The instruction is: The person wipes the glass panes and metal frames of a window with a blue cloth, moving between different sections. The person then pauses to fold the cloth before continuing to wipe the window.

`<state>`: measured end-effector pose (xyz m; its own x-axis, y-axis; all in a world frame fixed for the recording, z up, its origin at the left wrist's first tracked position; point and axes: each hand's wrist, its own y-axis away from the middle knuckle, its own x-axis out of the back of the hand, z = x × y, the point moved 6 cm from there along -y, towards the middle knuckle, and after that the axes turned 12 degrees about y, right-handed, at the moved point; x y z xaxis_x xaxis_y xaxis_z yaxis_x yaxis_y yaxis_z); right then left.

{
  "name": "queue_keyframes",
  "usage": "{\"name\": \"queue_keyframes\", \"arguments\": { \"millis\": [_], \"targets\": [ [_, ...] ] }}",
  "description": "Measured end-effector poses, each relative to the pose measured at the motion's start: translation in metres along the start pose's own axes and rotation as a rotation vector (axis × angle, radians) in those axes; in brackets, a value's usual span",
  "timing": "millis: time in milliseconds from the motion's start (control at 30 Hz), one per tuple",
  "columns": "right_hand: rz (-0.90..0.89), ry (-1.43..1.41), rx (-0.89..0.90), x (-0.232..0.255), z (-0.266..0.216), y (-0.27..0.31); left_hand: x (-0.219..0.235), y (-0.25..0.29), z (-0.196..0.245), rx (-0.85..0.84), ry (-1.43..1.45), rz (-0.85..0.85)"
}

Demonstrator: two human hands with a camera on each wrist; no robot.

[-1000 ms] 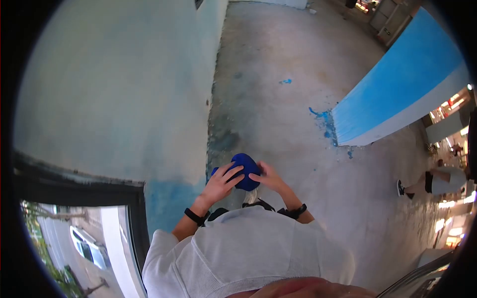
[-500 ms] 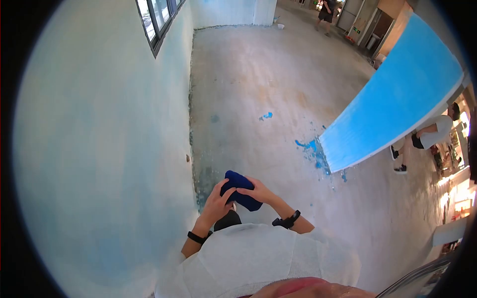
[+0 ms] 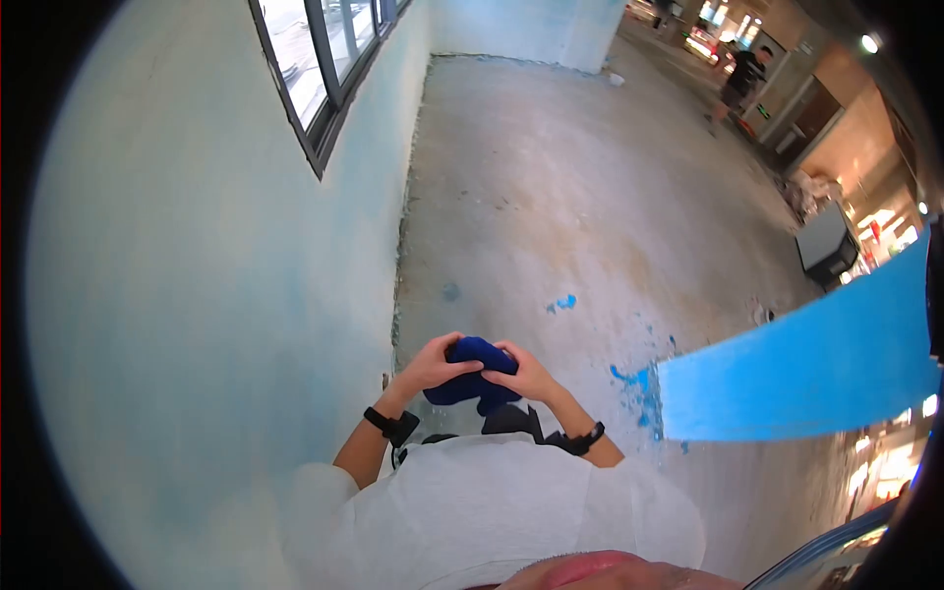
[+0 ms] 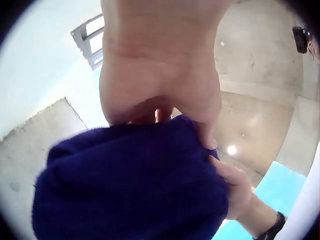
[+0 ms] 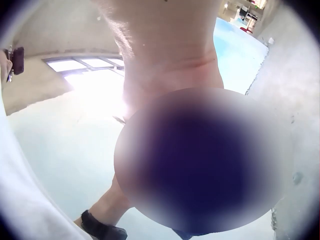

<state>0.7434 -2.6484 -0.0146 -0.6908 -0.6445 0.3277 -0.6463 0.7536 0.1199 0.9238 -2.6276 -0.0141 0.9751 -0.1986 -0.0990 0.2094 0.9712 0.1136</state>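
Observation:
A folded, dark blue cloth (image 3: 454,390) with a fuzzy surface is held in front of the body in the head view. My left hand (image 3: 431,366) grips its left end, thumb laid across the near face. On the right end my right hand (image 3: 532,377) grips it too, thumb pointing inward. In the left wrist view the cloth (image 4: 130,185) hangs in loose folds below the left hand, hiding most of its fingers. A round blur covers the cloth and the right fingers in the right wrist view.
To my left runs a pale blue wall (image 3: 226,324) with a dark-framed window (image 3: 329,98). A bright blue pillar (image 3: 787,364) stands on the right, with paint spatters (image 3: 637,383) by its base. Farther back are a person (image 3: 742,79) and a dark box (image 3: 826,246) on the concrete floor (image 3: 551,206).
The cloth has gone from a rounded bundle to a folded roll, and a loose part now hangs below the hands. Both hands have shifted along it. The head view has swung, moving the window and pillar.

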Motion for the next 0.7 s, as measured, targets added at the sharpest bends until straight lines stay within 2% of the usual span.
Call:
{"name": "queue_keyframes", "arguments": {
  "millis": [33, 67, 133, 267, 333, 400, 433, 467, 533, 567, 600, 667, 700],
  "targets": [
    [-0.018, -0.038, -0.07, 0.015, 0.018, -0.021, 0.007, -0.031, -0.001, -0.006, -0.064, 0.005],
    [-0.037, -0.035, -0.059, 0.031, 0.034, -0.047, 0.013, -0.063, -0.003, -0.01, -0.126, 0.011],
    [-0.116, 0.11, -0.151, 0.06, 0.079, -0.096, 0.027, -0.121, -0.01, -0.04, -0.15, 0.059],
    [-0.286, 0.115, -0.09, 0.119, 0.128, -0.197, 0.065, -0.214, 0.003, -0.052, -0.129, 0.165],
    [-0.319, 0.114, -0.08, 0.154, 0.13, -0.255, 0.091, -0.258, 0.025, -0.069, -0.102, 0.225],
    [-0.378, -0.074, -0.131, 0.181, 0.128, -0.321, 0.128, -0.288, 0.044, -0.088, -0.087, 0.361],
    [-0.415, -0.22, -0.119, 0.191, 0.111, -0.352, 0.148, -0.3, 0.046, -0.111, 0.017, 0.437],
    [-0.451, -0.211, -0.118, 0.198, 0.097, -0.382, 0.168, -0.31, 0.046, -0.111, 0.024, 0.473],
    [-0.529, -0.388, -0.098, 0.206, 0.075, -0.449, 0.217, -0.326, 0.054, -0.196, -0.006, 0.655],
    [-0.571, -0.489, -0.142, 0.203, 0.066, -0.479, 0.235, -0.334, 0.062, -0.312, 0.028, 0.707],
    [-0.604, -0.481, -0.141, 0.197, 0.061, -0.514, 0.253, -0.341, 0.065, -0.314, 0.028, 0.74],
    [-0.613, -0.136, -0.031, 0.183, 0.052, -0.574, 0.291, -0.348, 0.067, -0.274, 0.032, 0.849],
    [-0.589, -0.109, -0.007, 0.174, 0.047, -0.603, 0.312, -0.355, 0.06, -0.278, 0.029, 0.864]
  ]
}}
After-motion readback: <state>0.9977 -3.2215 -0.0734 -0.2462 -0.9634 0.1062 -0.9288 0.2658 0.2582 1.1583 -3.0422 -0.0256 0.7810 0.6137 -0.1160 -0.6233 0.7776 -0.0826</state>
